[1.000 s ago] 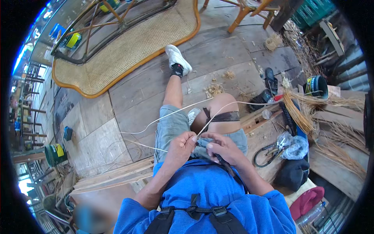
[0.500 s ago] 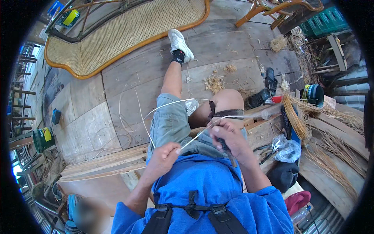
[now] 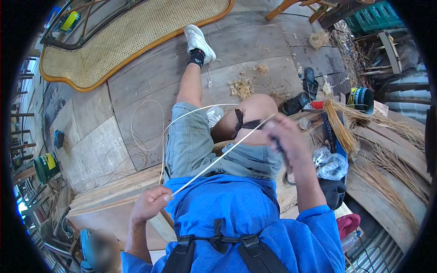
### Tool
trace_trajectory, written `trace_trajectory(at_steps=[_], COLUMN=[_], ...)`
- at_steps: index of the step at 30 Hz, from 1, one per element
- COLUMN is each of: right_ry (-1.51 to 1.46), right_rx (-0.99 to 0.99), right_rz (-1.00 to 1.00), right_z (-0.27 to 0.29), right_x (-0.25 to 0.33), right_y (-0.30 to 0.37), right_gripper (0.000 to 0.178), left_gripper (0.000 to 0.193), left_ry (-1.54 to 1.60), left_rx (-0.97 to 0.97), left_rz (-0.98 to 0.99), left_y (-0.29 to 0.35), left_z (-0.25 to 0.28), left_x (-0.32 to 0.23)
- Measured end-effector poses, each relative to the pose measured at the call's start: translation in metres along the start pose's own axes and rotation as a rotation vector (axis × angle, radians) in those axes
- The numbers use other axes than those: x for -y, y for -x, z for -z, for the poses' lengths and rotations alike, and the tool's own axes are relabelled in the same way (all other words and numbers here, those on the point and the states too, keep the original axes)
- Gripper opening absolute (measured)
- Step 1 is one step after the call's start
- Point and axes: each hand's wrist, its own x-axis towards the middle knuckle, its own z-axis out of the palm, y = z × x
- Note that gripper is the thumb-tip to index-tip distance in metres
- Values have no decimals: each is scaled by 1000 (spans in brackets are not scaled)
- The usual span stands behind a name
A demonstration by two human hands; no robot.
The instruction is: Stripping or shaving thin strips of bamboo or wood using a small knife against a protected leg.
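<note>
I sit on a wooden floor with my legs out. My left hand [image 3: 151,203] is low at my left side, pinching one end of a thin pale cane strip [image 3: 218,157]. The strip runs taut and straight up to my right hand [image 3: 281,132], which is raised over my bent right knee, blurred, and closed on a dark-handled tool and the strip. More of the strip loops out over my left thigh and across the floor boards [image 3: 150,123].
A bundle of straw-coloured cane [image 3: 339,125] lies to my right beside a clear plastic bag [image 3: 330,164] and a dark round tin [image 3: 362,99]. A woven cane panel with a wooden rim [image 3: 123,34] lies ahead. Shavings [image 3: 241,86] and dark sandals [image 3: 300,93] lie near my knee.
My hands, together at my lap a second ago, have drawn apart: the left down and to the left, the right up and to the right. The strip is now pulled taut between them.
</note>
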Motion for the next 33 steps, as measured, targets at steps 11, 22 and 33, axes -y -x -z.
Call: trace_trajectory(at_steps=[11, 22, 33], right_ry=[10, -166, -58], right_rx=[554, 431, 360], right_rz=[-9, 84, 98], right_z=[-52, -72, -85], right_x=[-33, -53, -46], right_y=[23, 1, 5], right_gripper=[35, 26, 25], left_gripper=[21, 22, 21], left_ry=[-28, -689, -153], left_rx=[-263, -304, -241], left_rz=[-133, -770, -292], left_y=[-65, -90, -98], left_z=[-62, -61, -102], left_x=[-32, -28, -52])
